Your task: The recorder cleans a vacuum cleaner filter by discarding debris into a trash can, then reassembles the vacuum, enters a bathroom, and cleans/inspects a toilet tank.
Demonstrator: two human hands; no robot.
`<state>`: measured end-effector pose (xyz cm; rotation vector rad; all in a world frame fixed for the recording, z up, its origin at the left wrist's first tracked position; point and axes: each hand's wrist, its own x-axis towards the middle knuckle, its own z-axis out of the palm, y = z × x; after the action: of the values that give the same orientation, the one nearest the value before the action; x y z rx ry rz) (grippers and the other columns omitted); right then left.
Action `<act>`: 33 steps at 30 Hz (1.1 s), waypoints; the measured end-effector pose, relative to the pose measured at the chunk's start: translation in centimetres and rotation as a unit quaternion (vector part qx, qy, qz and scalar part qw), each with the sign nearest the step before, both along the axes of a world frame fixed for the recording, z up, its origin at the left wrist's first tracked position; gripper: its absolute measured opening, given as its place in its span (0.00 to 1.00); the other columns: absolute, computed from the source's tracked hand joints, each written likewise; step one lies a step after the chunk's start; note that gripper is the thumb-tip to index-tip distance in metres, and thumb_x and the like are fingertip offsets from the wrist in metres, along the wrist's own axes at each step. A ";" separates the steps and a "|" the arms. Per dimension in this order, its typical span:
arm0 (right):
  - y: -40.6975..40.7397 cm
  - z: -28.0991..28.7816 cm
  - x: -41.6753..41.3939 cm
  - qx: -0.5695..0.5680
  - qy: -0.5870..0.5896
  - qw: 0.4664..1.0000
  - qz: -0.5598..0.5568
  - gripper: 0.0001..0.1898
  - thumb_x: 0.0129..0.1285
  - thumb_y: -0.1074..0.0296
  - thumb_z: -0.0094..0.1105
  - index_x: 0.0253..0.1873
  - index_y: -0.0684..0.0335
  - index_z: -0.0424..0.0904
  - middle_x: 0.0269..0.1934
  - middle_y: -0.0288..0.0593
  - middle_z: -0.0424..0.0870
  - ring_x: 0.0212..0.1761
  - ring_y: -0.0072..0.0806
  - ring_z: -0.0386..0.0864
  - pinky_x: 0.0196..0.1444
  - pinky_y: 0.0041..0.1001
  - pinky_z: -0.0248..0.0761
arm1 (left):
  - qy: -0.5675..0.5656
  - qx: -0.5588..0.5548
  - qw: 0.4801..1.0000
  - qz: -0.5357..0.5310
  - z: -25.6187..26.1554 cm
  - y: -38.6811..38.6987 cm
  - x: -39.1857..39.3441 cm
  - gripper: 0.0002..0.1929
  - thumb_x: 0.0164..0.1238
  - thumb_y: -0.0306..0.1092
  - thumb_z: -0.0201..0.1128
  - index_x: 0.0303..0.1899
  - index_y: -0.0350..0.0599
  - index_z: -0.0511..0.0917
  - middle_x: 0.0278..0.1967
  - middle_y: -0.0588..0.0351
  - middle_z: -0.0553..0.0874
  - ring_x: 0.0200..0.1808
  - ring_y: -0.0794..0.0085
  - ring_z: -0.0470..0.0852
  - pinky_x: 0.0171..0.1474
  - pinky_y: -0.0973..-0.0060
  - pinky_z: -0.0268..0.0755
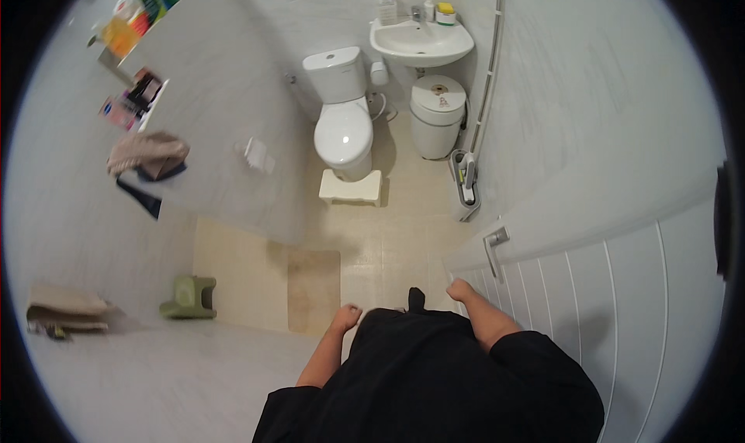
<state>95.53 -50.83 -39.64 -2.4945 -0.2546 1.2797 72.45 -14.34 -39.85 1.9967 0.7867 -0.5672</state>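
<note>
My left hand (347, 317) hangs beside my black shirt with its fingers curled, close to the right edge of a beige bath mat (314, 292). Nothing shows in it. On the other side, my right hand (461, 290) is loosely curled in front of the white grooved door (541, 303), a little below and left of the metal door handle (495, 251). It appears apart from the handle, and I see no object in it. A dark-covered foot (416, 299) shows beyond the shirt's hem.
Ahead stand a white toilet (343, 131), a cream footstool (350, 188), a washbasin (423, 42), a lidded white bin (436, 117) and a flat mop in its bucket (465, 187). A green plastic stool (189, 297) and a hanging towel (148, 152) are at left.
</note>
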 end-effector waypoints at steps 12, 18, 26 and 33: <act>12.4 13.9 39.5 0.202 -0.362 0.795 -0.443 0.32 0.59 0.66 0.61 0.67 0.73 0.66 0.63 0.65 0.74 0.67 0.53 0.72 0.69 0.39 0.64 | 0.196 -0.046 0.979 -0.030 4.0 17.0 14.4 0.19 0.72 0.44 0.58 0.52 0.38 0.79 0.40 0.47 0.86 0.37 0.62 0.86 0.39 0.64 0.79; 9.9 27.9 57.6 0.132 -0.563 0.685 -0.444 0.34 0.57 0.65 0.64 0.67 0.72 0.66 0.64 0.64 0.72 0.68 0.55 0.70 0.70 0.41 0.64 | 0.041 -0.088 0.988 0.121 2.4 26.8 33.6 0.19 0.72 0.39 0.60 0.55 0.33 0.77 0.38 0.48 0.86 0.33 0.65 0.86 0.35 0.70 0.78; 11.8 38.6 70.7 -0.051 -0.774 0.549 -0.311 0.40 0.58 0.69 0.67 0.73 0.64 0.57 0.73 0.52 0.58 0.75 0.48 0.59 0.72 0.45 0.59 | -0.021 -0.095 0.991 0.087 6.5 29.3 50.2 0.19 0.73 0.41 0.58 0.56 0.35 0.75 0.38 0.50 0.86 0.33 0.69 0.86 0.34 0.73 0.77; 9.8 38.2 74.8 -0.040 -0.833 0.473 -0.285 0.35 0.57 0.81 0.55 0.71 0.68 0.56 0.64 0.54 0.67 0.63 0.48 0.70 0.63 0.41 0.70 | 0.125 -0.080 0.975 -0.163 -5.2 34.0 44.9 0.20 0.72 0.42 0.61 0.55 0.36 0.77 0.40 0.50 0.87 0.36 0.67 0.87 0.36 0.73 0.77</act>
<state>170.38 -41.00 -1.41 -2.4271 0.2672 -1.6566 117.35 19.69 -45.07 1.9379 0.5399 -1.0566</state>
